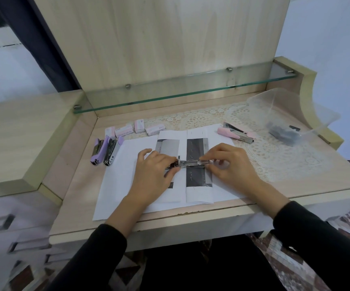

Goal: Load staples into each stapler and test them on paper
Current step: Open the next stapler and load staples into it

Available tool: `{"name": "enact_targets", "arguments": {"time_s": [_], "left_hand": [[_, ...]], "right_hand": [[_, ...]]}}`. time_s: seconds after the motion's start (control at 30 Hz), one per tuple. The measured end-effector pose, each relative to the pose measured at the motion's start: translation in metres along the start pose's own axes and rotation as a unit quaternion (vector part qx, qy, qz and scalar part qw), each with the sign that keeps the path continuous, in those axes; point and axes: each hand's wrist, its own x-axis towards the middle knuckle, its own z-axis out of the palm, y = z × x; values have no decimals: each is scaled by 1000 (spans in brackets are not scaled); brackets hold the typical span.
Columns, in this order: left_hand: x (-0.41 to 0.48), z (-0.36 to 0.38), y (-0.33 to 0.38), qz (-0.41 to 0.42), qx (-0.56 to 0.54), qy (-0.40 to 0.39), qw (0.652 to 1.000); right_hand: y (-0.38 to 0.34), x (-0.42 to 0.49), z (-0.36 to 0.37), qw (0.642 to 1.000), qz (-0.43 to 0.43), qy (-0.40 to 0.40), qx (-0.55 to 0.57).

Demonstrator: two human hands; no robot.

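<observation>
Now the stapler (190, 163) lies between left hand (155, 168) and right hand (230, 164), each pinching one end.

1 view, from a camera worn on the person's head. It sits above the paper (115, 175) on its near side and is tilted forward and down, so the paper falls just below the frame's middle, near enough for its dark print blocks to show. The wide lens bows straight edges near the borders. Both black sleeves enter from the bottom edge and run up to the paper, where the left hand (155, 171) and right hand (230, 164) hold the stapler (190, 162). Beyond the paper the view reaches the glass shelf (180, 93) and the wooden back panel (159, 38). Left of the paper are blurred drawer fronts (12, 227).
</observation>
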Motion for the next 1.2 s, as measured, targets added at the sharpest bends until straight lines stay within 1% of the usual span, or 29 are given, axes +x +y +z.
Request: {"name": "enact_targets", "arguments": {"time_s": [0.1,0.23,0.43,0.53,0.6,0.67,0.73,0.83,1.03,1.2], "left_hand": [[-1,0,-1,-1,-12,1,1000],[-2,-1,-1,-21,-28,2,999],[-1,-1,-1,-27,-57,2,998],[-2,-1,0,-35,-65,5,997],[-3,-1,1,-37,-75,7,996],[-3,-2,1,-38,-73,6,997],[-2,-3,2,-37,-68,2,997],[-2,-3,2,-36,-61,1,997],[-2,-5,2,-37,-60,-9,997],[-1,-6,3,-41,-58,-14,997]], "right_hand": [[1,-1,1,1000,-23,11,-13],[-1,-1,1,999,-23,-5,-34],[-11,3,0,992,-43,-4,-116],[-21,9,3,986,-79,-6,-150],[-26,12,10,983,-98,-17,-155],[-29,13,14,984,-97,-35,-149],[-29,12,15,991,-64,-43,-111],[-31,14,11,997,25,-29,-62],[-36,13,11,988,114,-59,-91],[-47,17,18,981,167,-53,-80]]}}
